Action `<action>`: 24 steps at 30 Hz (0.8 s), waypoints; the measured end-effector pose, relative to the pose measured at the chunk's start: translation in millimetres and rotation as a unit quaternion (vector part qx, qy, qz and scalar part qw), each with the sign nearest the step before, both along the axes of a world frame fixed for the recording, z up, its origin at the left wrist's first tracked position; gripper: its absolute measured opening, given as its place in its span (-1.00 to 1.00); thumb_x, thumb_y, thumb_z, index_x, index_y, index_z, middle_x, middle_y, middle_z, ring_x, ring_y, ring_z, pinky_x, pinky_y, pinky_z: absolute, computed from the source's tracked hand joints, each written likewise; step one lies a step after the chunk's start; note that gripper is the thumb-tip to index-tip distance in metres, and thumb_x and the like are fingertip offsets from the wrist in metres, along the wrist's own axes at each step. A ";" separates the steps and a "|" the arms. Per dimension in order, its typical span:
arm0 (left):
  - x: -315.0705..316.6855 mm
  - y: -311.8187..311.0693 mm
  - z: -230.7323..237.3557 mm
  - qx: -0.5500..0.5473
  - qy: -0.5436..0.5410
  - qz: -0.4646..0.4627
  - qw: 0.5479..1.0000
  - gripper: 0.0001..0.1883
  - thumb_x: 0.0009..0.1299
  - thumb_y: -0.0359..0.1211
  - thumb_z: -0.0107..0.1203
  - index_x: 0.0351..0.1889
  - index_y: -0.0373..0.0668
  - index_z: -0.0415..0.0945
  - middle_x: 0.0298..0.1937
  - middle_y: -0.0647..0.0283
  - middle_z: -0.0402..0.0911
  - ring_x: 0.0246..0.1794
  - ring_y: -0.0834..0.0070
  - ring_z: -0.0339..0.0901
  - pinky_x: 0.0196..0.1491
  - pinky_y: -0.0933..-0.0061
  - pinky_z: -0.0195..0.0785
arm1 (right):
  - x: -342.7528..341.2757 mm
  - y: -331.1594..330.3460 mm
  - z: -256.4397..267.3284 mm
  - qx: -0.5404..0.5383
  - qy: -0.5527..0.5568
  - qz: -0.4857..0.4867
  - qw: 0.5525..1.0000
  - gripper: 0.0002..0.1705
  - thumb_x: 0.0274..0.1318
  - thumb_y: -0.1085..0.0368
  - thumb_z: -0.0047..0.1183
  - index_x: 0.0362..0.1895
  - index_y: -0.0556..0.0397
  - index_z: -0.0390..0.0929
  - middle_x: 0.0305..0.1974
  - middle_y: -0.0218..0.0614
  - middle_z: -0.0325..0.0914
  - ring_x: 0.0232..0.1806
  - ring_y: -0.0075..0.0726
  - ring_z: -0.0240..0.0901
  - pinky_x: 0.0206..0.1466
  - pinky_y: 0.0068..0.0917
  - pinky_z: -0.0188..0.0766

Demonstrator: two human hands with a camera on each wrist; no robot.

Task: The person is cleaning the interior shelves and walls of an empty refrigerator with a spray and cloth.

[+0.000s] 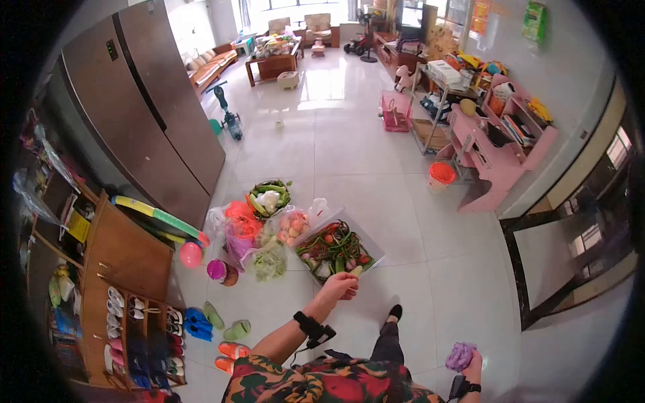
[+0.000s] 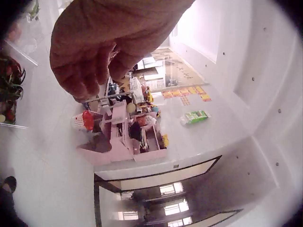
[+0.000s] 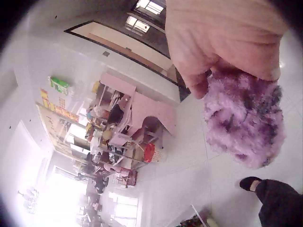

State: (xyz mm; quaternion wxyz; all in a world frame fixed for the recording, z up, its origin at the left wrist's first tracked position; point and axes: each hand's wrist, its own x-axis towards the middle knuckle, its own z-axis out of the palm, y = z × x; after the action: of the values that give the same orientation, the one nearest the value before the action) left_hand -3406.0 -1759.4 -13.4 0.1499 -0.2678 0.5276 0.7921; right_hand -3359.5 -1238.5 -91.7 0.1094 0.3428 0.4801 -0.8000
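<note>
My right hand grips a bunched, fluffy purple cloth, held off to the right at hip height. The cloth hangs below the fingers in the right wrist view. Over the near edge of a clear plastic bin, my left hand hangs with its fingers loosely curled. Nothing shows between those fingers in the left wrist view. The bin stands on the floor and holds mixed vegetables, among them long green and red peppers. A pale vegetable shows right by the left fingertips in the head view.
Left of the bin lie bags of produce, a basket of vegetables and a purple-lidded jar. Slippers and a shoe rack are at lower left. A red-and-white basket stands by a pink desk.
</note>
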 end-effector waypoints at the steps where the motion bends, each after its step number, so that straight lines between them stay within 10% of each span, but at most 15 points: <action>1: -23.0 6.1 -4.9 0.003 0.018 0.014 1.000 -0.80 0.25 -0.28 0.04 -0.21 -0.11 0.45 -0.42 0.33 0.51 -0.49 0.58 0.47 -0.41 0.55 0.37 | -29.8 18.0 -4.3 0.002 0.002 0.013 1.000 -0.72 0.12 0.27 -0.27 -0.28 0.17 0.46 -0.33 -0.23 0.54 -0.31 -0.23 0.50 -0.16 -0.29 0.44; 9: -161.4 32.8 2.5 0.004 -0.019 0.136 0.990 -0.78 0.25 -0.30 0.04 -0.17 -0.13 0.43 -0.43 0.35 0.51 -0.52 0.60 0.45 -0.44 0.57 0.37 | -337.3 32.7 41.8 0.066 0.116 0.157 0.979 -0.81 0.02 0.41 -0.19 -0.27 0.17 0.42 -0.32 -0.30 0.47 -0.28 -0.35 0.46 -0.15 -0.38 0.43; 17: -278.5 17.3 -31.7 -0.022 -0.035 0.167 0.985 -0.73 0.24 -0.28 0.02 -0.13 -0.16 0.44 -0.39 0.38 0.51 -0.49 0.63 0.43 -0.45 0.60 0.34 | -567.0 -158.3 104.3 0.127 0.141 0.361 0.913 -0.83 -0.01 0.44 -0.15 -0.27 0.07 0.41 -0.39 -0.43 0.41 -0.41 -0.50 0.36 -0.26 -0.54 0.36; 24: -468.7 -6.6 -2.0 -0.026 0.139 0.059 0.988 -0.39 0.21 -0.19 0.11 0.22 -0.12 0.21 -0.03 0.25 0.44 -0.12 0.58 0.39 -0.21 0.58 0.31 | -681.2 -325.0 130.4 0.167 0.199 0.610 0.749 -0.72 -0.04 0.43 -0.09 -0.17 0.19 0.46 -0.31 -0.42 0.46 -0.31 -0.55 0.37 -0.22 -0.61 0.33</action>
State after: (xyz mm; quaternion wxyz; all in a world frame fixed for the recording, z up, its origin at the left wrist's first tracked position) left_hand -3874.7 -1766.0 -15.4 0.0211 -0.1899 0.5474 0.8148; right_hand -4040.7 -1563.6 38.8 0.4169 -0.1772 0.7241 -0.5201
